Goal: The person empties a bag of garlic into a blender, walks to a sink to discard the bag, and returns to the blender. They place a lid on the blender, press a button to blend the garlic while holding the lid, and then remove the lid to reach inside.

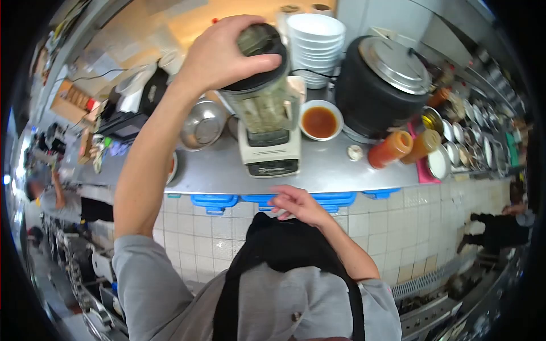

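My left hand rests over the top of a blender, its thumb and fingers wrapped round the dark blender lid. Beneath the lid, the clear blender jar looks cloudy, with pale greenish contents. The jar stands upright on a white blender base with a dark front panel. My right hand hangs in front of the counter edge, below the base, with loosely bent fingers apart and nothing in them. Right of the jar sits a white bowl of reddish-brown sauce.
Left of the blender is a steel bowl. A stack of white bowls and a black soup warmer stand behind right. Squeeze bottles lean near the steel counter's right side. Blue lids show below. Other people are at the sides.
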